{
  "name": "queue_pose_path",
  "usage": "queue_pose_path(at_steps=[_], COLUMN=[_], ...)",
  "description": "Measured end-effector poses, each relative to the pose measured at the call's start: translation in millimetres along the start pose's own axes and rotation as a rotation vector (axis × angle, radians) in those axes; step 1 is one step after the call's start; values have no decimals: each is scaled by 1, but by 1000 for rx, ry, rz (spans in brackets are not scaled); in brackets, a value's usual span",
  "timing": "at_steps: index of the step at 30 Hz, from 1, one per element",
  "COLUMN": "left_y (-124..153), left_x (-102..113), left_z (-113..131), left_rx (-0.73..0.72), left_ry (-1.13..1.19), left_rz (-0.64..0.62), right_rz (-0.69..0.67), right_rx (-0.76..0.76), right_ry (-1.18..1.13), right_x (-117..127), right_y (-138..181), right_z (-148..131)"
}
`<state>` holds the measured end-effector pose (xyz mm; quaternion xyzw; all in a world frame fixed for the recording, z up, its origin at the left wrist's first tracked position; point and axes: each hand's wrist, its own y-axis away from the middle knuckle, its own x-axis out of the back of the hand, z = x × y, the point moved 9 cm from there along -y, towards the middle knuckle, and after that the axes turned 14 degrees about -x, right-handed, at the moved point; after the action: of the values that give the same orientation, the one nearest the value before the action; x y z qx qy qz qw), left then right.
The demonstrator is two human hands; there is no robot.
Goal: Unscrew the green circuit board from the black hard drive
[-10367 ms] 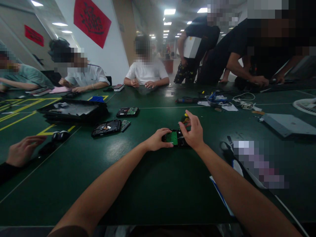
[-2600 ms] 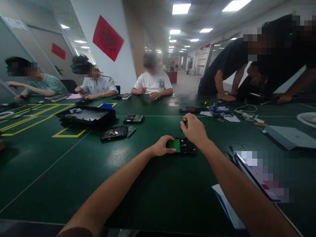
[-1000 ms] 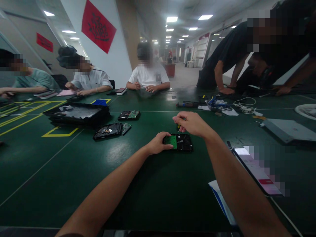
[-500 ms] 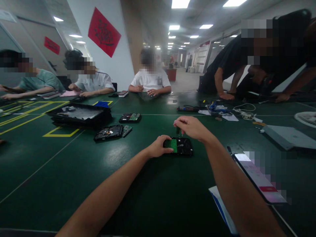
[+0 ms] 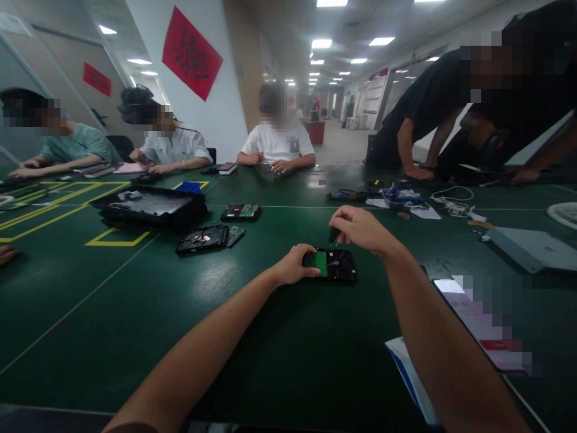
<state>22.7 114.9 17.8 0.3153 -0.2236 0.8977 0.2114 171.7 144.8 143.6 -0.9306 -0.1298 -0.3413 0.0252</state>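
A black hard drive [image 5: 336, 266] with a green circuit board facing up lies on the green table [image 5: 270, 349] in front of me. My left hand [image 5: 295, 264] grips its left edge with curled fingers. My right hand [image 5: 360, 228] hovers just above the drive's far edge, fingers closed round a small dark screwdriver [image 5: 332, 234] that points down at the drive.
Two more opened hard drives [image 5: 202, 239] [image 5: 240, 211] and a black tray [image 5: 151, 206] lie to the left. A phone [image 5: 478, 322] and papers sit at my right. Cables and tools [image 5: 401, 195] lie farther back. Several people sit or lean around the table.
My right hand with the screwdriver has shifted slightly right and down toward the drive's far edge. My left hand keeps its hold on the drive.
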Motion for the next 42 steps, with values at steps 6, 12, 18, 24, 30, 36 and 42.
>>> queue_pose_path(at_steps=[6, 12, 18, 24, 30, 36, 42], left_y=[-1, 0, 0, 0, 0, -1, 0], left_x=[-1, -1, -1, -1, -1, -1, -1], left_z=[-3, -3, -2, -1, -3, -2, -3], left_rx=[1, 8, 13, 6, 2, -4, -1], left_ry=[6, 17, 10, 16, 21, 7, 14], left_rz=[26, 20, 14, 6, 21, 17, 23], right_rz=[-130, -70, 22, 88, -63, -6, 48], right_rx=[-7, 5, -51, 17, -3, 51, 13], right_ry=[-141, -62, 26, 117, -4, 37, 47], right_x=[-13, -5, -2, 4, -5, 0, 3], right_y=[2, -2, -1, 3, 8, 7, 2], right_z=[-5, 1, 6, -7, -6, -11, -4])
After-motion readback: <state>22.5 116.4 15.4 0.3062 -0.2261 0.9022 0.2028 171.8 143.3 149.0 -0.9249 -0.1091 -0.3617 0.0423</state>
